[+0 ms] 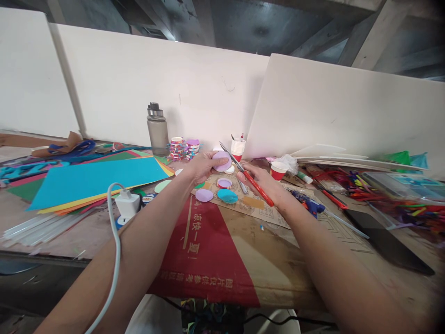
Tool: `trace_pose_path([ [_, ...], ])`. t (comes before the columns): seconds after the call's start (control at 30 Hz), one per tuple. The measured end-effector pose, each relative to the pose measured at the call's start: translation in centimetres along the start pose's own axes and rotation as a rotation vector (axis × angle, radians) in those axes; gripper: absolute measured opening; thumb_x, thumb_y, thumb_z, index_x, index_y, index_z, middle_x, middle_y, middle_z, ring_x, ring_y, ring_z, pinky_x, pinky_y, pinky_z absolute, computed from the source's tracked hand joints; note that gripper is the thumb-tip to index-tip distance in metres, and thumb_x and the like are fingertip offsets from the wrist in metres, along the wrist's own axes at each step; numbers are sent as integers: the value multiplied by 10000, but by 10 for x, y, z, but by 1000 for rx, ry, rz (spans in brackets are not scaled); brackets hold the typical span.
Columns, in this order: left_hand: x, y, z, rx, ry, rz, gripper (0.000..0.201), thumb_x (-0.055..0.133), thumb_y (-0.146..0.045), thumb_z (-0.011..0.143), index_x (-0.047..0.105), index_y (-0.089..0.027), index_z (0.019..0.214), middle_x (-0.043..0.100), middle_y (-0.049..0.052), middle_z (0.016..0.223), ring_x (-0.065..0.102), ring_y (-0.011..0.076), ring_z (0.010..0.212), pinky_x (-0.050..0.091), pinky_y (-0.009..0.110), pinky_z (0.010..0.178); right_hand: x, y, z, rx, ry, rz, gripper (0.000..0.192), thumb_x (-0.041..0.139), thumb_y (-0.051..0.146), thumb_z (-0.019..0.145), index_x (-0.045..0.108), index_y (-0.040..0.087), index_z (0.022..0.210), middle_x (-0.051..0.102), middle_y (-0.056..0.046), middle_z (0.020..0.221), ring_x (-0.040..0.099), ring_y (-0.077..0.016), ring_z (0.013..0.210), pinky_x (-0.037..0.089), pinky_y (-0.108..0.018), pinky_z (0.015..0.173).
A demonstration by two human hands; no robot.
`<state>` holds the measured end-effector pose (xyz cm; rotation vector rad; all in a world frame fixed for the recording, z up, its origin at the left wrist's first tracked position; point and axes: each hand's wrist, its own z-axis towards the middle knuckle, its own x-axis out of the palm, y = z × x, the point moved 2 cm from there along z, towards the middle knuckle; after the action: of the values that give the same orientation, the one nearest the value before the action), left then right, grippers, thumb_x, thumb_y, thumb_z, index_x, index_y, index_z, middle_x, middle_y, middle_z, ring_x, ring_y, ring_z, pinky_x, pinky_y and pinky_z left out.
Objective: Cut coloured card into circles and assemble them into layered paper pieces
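Observation:
My left hand (pixel 204 167) pinches a light purple paper disc (pixel 221 160) between thumb and fingers, above the cardboard. In my right hand (pixel 261 178) is a pair of scissors (pixel 255 184) with red handles, its metal blades pointing up and left close to the disc. Below both hands lie a purple paper circle (pixel 204 195), a blue paper circle (pixel 227 196) and a small red-and-white cup piece (pixel 224 183). Part of a pale green circle (pixel 162 186) shows beside my left forearm.
A cardboard sheet (pixel 212 250) covers the front of the table. Coloured paper (pixel 100 176), a white charger (pixel 127 204) with its cable, and a bottle (pixel 158 132) are left. Paper cups (pixel 278 170), a glue gun (pixel 308 204) and a dark tablet-like slab (pixel 385 239) are right.

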<state>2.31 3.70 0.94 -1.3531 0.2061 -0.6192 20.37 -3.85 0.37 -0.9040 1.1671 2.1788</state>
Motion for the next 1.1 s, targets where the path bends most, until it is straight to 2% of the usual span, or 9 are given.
trace_pose_path([
  [0.43,-5,0,0,-41,1,31,334,903,-231,516,732,-113,778,705,66,729,641,148,690,492,250,652,-5,8,-5,28,31,21,410,479,605,897,560,209,826,533,1,729,434,-132,602,339,-255,556],
  [0.7,-7,-1,-1,-30,53,67,345,918,-262,454,739,-113,709,697,66,695,602,131,663,460,227,617,-8,11,-8,56,59,95,412,527,626,860,558,217,816,403,49,574,360,-109,495,271,-243,485],
  [0.9,-6,-2,-2,-53,71,118,353,921,-288,463,727,-121,706,688,64,674,602,142,654,461,241,605,-11,17,-7,26,54,126,433,531,630,848,534,209,749,416,41,603,378,-103,514,302,-248,503],
  [1.0,-3,-1,-2,-71,75,159,365,919,-313,463,724,-118,703,673,50,654,578,124,616,431,222,564,-6,11,-4,78,-18,242,413,605,625,799,551,216,799,405,52,598,365,-98,499,297,-243,478],
  [1.1,5,1,-6,-68,130,205,376,894,-343,499,736,-119,757,680,42,684,559,113,600,422,225,561,2,5,-1,168,-131,519,402,645,611,776,520,248,895,379,78,583,348,-93,462,277,-225,426],
])
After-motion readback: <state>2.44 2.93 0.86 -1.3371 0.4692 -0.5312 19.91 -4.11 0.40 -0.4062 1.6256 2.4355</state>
